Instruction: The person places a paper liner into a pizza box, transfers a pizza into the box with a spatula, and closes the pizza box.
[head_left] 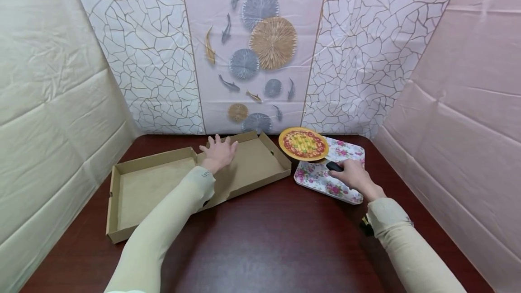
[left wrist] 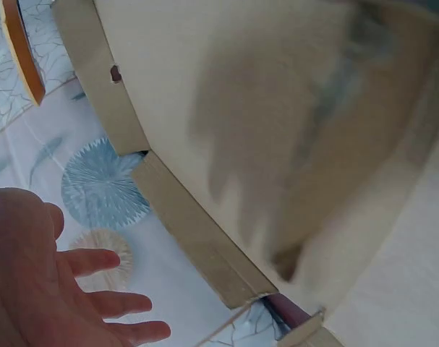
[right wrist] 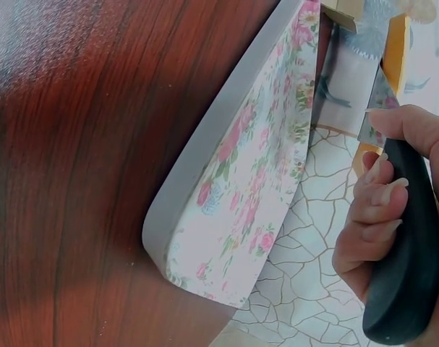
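Observation:
My right hand [head_left: 353, 175] grips the black handle of a spatula [right wrist: 406, 238], thumb laid forward near the metal blade. The blade runs to a round pizza [head_left: 303, 144] with a smooth orange rim, which overlaps the far left part of a floral tray [head_left: 319, 177]. In the right wrist view the rim's thin edge stands above the tray's level. My left hand [head_left: 220, 152], fingers spread and holding nothing, is over the open cardboard pizza box [head_left: 258, 159]. Its shadow falls on the box's inside in the left wrist view.
The box's other half [head_left: 152, 189] lies open at the left, low walls round it. Both halves and the tray stand on a dark red wooden table [head_left: 264, 238]. Patterned cloth [head_left: 154, 58] hangs behind, with pale quilted cloth [head_left: 460, 116] at the sides.

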A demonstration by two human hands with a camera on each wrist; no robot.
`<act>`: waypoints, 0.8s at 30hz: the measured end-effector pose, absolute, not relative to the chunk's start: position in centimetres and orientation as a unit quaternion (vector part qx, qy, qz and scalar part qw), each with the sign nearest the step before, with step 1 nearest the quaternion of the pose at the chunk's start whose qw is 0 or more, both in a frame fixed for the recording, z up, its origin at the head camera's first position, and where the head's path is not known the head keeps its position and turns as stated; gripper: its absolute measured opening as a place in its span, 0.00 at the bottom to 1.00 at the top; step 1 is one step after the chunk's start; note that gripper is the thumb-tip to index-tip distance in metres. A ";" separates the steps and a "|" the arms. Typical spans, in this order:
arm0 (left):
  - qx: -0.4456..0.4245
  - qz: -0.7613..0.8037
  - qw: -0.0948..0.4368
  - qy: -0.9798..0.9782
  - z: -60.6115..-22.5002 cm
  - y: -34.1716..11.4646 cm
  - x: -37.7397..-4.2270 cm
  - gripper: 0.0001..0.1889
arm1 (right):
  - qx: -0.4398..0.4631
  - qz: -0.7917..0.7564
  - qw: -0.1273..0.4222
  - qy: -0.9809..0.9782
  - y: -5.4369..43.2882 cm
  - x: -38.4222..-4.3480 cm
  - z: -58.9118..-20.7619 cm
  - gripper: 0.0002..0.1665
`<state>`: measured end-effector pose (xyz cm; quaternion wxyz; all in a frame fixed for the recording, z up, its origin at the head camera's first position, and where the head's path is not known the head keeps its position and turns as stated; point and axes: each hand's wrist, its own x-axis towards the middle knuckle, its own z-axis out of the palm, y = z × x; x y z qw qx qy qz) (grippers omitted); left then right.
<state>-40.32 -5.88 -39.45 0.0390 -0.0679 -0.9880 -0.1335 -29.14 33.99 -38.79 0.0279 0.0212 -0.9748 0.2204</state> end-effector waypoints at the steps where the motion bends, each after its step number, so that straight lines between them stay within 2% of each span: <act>1: -0.067 -0.133 0.037 -0.988 -39.5 -6.1 -40.3 0.34 | 0.022 0.222 0.028 -0.974 33.9 -29.2 -38.8 0.18; 10: -0.056 -0.140 0.046 -0.988 -39.6 -7.9 -40.2 0.32 | 0.035 0.224 0.024 -0.974 33.3 -29.2 -38.9 0.18; 24: -0.043 -0.140 0.058 -0.987 -38.0 -9.8 -40.1 0.30 | 0.046 0.211 0.049 -0.975 32.4 -29.7 -38.7 0.19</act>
